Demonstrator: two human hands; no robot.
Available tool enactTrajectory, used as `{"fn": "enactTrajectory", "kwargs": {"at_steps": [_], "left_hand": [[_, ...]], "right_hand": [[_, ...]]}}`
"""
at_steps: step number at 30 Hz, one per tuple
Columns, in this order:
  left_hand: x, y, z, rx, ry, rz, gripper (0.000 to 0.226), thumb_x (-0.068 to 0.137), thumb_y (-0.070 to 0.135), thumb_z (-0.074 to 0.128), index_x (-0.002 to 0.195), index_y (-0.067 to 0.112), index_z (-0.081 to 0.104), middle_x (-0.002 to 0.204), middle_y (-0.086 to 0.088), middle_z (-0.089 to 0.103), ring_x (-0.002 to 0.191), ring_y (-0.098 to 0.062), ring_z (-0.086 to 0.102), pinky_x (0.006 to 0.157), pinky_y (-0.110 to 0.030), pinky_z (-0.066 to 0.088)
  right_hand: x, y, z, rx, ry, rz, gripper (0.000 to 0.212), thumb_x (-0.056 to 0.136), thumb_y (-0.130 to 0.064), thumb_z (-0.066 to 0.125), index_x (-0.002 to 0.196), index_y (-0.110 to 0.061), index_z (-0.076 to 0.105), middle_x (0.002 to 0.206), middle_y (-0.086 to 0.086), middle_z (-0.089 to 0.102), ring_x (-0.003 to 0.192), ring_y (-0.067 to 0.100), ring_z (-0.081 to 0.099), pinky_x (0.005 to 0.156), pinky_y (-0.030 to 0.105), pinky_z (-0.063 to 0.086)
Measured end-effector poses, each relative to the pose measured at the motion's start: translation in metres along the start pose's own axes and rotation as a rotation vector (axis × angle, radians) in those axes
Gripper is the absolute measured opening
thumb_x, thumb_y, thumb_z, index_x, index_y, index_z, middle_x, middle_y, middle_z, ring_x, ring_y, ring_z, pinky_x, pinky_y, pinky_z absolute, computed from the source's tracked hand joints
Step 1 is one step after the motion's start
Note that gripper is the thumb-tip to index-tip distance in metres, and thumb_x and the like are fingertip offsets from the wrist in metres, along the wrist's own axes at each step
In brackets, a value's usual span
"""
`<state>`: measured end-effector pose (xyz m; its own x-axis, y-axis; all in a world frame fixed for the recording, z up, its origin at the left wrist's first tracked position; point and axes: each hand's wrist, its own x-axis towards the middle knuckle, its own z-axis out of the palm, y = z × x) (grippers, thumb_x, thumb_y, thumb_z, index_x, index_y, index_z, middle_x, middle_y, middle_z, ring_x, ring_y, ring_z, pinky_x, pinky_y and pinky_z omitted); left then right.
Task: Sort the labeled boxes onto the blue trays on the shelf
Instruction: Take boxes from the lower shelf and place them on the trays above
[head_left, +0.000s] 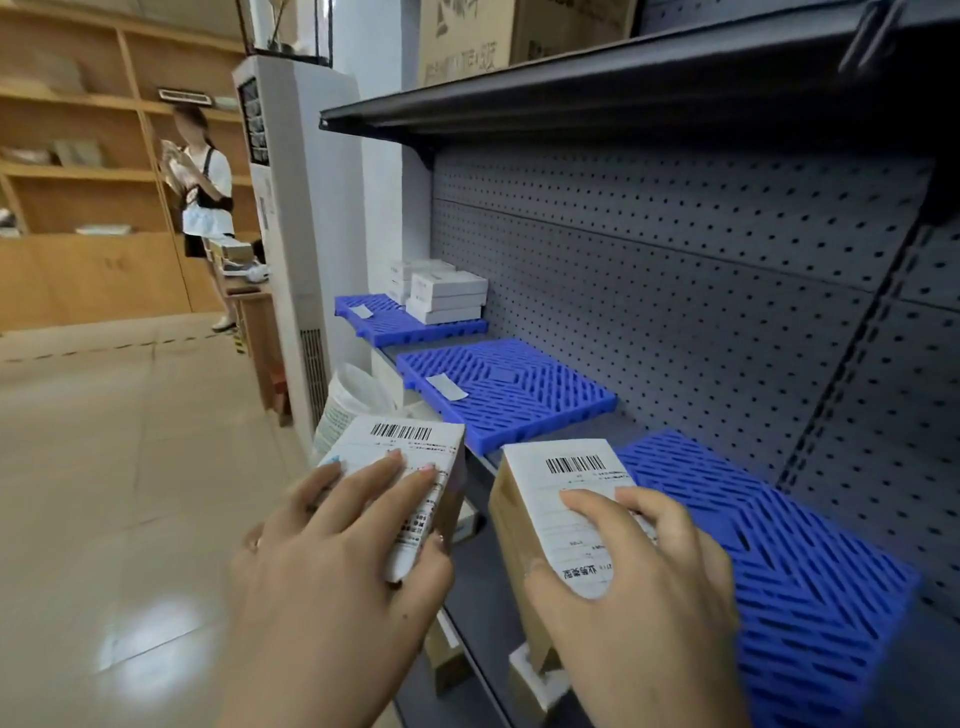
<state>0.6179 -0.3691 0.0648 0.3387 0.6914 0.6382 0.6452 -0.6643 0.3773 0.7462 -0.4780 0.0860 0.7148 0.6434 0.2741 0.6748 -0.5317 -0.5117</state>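
Cardboard box (395, 457) held by left grip (332, 561); second box (566, 478) by right grip (639, 587); slotted tray (779, 561).

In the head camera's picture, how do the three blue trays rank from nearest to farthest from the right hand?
1. Nearest blue tray, right beside the right hand.
2. Middle blue tray, farther ahead, bearing a paper slip.
3. Far blue tray, at the far end, under stacked white boxes.
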Motion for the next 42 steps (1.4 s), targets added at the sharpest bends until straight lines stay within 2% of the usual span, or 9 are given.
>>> {"fn": "enactTrajectory", "kwargs": {"at_steps": [7,16,20,24,34,42], "left_hand": [[0.102,-0.074,0.065,-0.072,-0.074,-0.003,0.046,0.065,0.057,0.045,0.106,0.048,0.065,0.115,0.02,0.063,0.112,-0.025,0.057,0.082,-0.055,0.047],[0.253,-0.158,0.151,-0.151,-0.257,0.283,0.048,0.07,0.059,0.039,0.112,0.05,0.061,0.122,0.022,0.059,0.114,-0.024,0.054,0.086,-0.055,0.045],[0.308,-0.178,0.183,-0.269,-0.336,0.36,0.05,0.069,0.058,0.039,0.114,0.049,0.06,0.124,0.021,0.058,0.118,-0.023,0.05,0.087,-0.058,0.044],[0.343,-0.182,0.223,-0.367,-0.378,0.446,0.051,0.069,0.058,0.041,0.114,0.047,0.061,0.124,0.019,0.059,0.119,-0.024,0.05,0.089,-0.059,0.043],[0.4,-0.161,0.32,-0.369,-0.373,0.54,0.048,0.067,0.057,0.045,0.111,0.047,0.062,0.119,0.018,0.062,0.112,-0.024,0.055,0.08,-0.056,0.042],[0.433,-0.135,0.388,-0.332,-0.522,0.638,0.046,0.061,0.057,0.047,0.102,0.046,0.066,0.114,0.021,0.063,0.106,-0.02,0.06,0.074,-0.049,0.047]], "right_hand": [[0.1,-0.057,0.066,-0.076,0.014,0.069,0.055,0.066,-0.064,0.055,0.118,-0.057,0.037,0.132,-0.027,0.019,0.121,0.011,0.015,0.103,0.038,0.031],[0.202,-0.125,0.151,-0.083,0.194,0.393,0.056,0.067,-0.066,0.052,0.121,-0.056,0.037,0.132,-0.026,0.018,0.124,0.013,0.012,0.105,0.044,0.029],[0.237,-0.15,0.172,-0.104,0.235,0.545,0.055,0.068,-0.066,0.051,0.12,-0.059,0.034,0.131,-0.027,0.016,0.122,0.012,0.011,0.105,0.043,0.028],[0.273,-0.157,0.185,-0.113,0.256,0.663,0.055,0.071,-0.064,0.051,0.122,-0.058,0.033,0.133,-0.027,0.015,0.124,0.013,0.01,0.106,0.042,0.025],[0.361,-0.122,0.222,-0.137,0.328,0.842,0.055,0.072,-0.06,0.055,0.125,-0.055,0.037,0.138,-0.021,0.017,0.128,0.019,0.011,0.107,0.044,0.021],[0.416,-0.096,0.238,-0.178,0.352,1.013,0.056,0.074,-0.062,0.051,0.127,-0.054,0.033,0.142,-0.017,0.013,0.13,0.023,0.008,0.107,0.046,0.021]]}}
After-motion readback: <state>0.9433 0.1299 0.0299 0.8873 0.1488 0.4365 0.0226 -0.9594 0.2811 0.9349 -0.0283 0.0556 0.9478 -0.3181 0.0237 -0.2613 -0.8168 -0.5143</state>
